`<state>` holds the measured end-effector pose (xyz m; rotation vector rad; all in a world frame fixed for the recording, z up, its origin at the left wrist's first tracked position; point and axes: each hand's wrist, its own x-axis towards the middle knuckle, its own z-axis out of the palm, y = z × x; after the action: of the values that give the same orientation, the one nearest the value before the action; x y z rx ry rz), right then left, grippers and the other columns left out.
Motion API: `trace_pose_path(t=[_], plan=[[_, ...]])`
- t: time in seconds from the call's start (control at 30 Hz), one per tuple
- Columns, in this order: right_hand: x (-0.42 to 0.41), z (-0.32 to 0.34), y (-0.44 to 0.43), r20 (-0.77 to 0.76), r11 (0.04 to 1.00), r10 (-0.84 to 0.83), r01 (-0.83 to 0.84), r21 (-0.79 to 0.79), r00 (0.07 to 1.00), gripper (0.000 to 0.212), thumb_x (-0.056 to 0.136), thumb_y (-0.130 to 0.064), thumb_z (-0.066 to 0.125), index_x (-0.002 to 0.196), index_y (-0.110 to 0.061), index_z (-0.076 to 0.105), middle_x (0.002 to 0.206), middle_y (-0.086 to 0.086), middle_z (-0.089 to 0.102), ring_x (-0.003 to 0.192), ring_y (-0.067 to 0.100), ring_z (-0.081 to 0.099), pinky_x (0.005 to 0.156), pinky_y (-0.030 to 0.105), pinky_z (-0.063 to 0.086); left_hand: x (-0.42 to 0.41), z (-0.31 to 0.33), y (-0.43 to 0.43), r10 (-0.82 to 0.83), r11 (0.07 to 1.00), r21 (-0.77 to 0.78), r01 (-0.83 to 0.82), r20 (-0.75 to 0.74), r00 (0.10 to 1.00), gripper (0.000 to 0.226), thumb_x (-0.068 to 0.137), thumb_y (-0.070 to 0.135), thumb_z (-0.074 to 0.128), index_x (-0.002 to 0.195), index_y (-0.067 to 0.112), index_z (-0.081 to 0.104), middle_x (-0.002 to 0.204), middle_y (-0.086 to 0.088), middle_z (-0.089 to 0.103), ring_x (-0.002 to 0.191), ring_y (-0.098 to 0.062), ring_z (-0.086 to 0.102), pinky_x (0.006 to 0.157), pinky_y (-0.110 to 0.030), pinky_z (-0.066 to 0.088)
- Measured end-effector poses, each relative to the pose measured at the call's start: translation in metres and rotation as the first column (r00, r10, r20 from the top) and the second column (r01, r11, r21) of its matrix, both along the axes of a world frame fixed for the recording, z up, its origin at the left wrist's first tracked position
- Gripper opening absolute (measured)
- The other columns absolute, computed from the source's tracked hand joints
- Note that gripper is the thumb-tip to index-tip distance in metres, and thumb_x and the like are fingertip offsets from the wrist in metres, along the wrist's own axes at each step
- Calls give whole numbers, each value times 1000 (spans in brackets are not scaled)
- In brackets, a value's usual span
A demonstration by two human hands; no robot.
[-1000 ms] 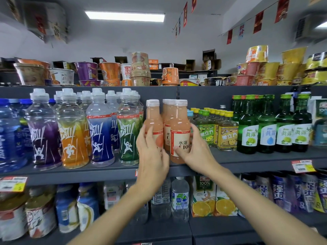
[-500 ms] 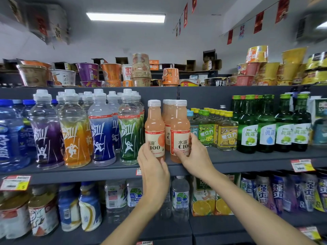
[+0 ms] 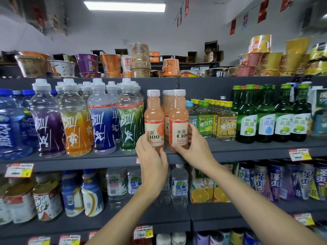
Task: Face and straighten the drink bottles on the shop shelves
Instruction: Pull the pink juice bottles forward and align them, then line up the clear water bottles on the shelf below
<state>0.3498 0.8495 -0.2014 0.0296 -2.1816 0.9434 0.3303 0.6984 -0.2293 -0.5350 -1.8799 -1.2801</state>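
Two pale orange C100 drink bottles with white caps stand upright at the front of the middle shelf (image 3: 247,152), labels facing me. My left hand (image 3: 152,160) grips the lower part of the left bottle (image 3: 154,121). My right hand (image 3: 194,145) wraps round the base of the right bottle (image 3: 178,121), thumb in front and fingers behind. More of the same bottles stand behind them. Sports drinks (image 3: 100,121) in purple, orange, blue and green line the shelf to the left.
Small yellow-capped bottles (image 3: 226,124) and tall green glass bottles (image 3: 265,117) stand to the right on the same shelf. Instant noodle cups (image 3: 139,61) fill the top shelf. Water bottles, juice cartons and cans sit on the shelf below. Price tags hang on the shelf edges.
My left hand slid down the left C100 bottle, and that bottle's label has turned to face me. My right hand stays on the right bottle.
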Motion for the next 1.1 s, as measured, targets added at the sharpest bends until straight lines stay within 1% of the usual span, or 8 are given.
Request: trace_pose_path(t=[0.07,0.17,0.23,0.37,0.5,0.67,0.87,1.1], plan=[[9,-11,-6,-153,997,-77,73,-32,985,71,86,-35,77,144,-20,40,134,-5,55,121,9,53,101,30,47,2,-11,-4,40,999,-26,-42,-78,996,61,89,6,65,143,-1,38,139,-15,42,132,-26,39,114,-39,34],[25,-46,-18,-466,977,-211,179,-113,859,39,93,-17,67,128,-13,52,114,-2,55,106,11,55,89,23,46,7,-49,-12,123,988,-64,-140,-220,968,49,87,9,68,132,1,51,129,-12,47,124,-26,43,111,-26,26],[32,-78,-25,-519,966,-254,181,-187,816,31,92,-10,65,120,-11,53,106,1,54,99,12,55,85,22,43,9,-82,-17,133,984,-88,-157,-233,963,45,83,6,71,125,2,56,123,-11,49,119,-26,45,106,-25,26],[28,-139,-33,-387,953,-285,217,-212,877,33,88,-9,69,117,-12,53,104,-1,52,94,13,52,83,33,47,8,-135,-20,131,965,-208,-158,-137,982,43,79,1,76,118,2,60,115,-16,57,114,-29,49,101,-34,33],[9,-181,-34,-53,917,-352,333,-219,934,56,80,-29,81,125,-10,52,114,1,52,105,22,56,91,42,50,7,-161,-19,133,935,-330,-128,-8,991,48,79,7,77,122,4,56,118,-14,55,115,-30,49,100,-34,32],[-20,-201,-35,301,814,-459,531,-235,836,93,67,-60,82,136,-6,48,125,10,55,122,29,50,101,42,44,3,-176,-17,153,929,-353,-113,88,984,48,79,12,78,121,5,56,115,-8,52,107,-24,48,93,-28,32],[-33,-208,-39,327,778,-566,622,-91,757,75,71,-59,79,121,-9,56,118,10,60,114,29,55,97,41,43,2,-193,-14,176,943,-308,-124,147,973,44,75,8,80,113,8,58,111,-6,55,105,-24,51,89,-27,35],[-10,-222,-11,215,809,-556,582,-81,803,65,67,-58,78,108,-12,58,104,6,60,103,27,58,89,41,47,-6,-200,16,245,957,-243,-161,370,896,57,77,17,83,124,0,56,117,-15,58,111,-33,54,92,-40,43]])
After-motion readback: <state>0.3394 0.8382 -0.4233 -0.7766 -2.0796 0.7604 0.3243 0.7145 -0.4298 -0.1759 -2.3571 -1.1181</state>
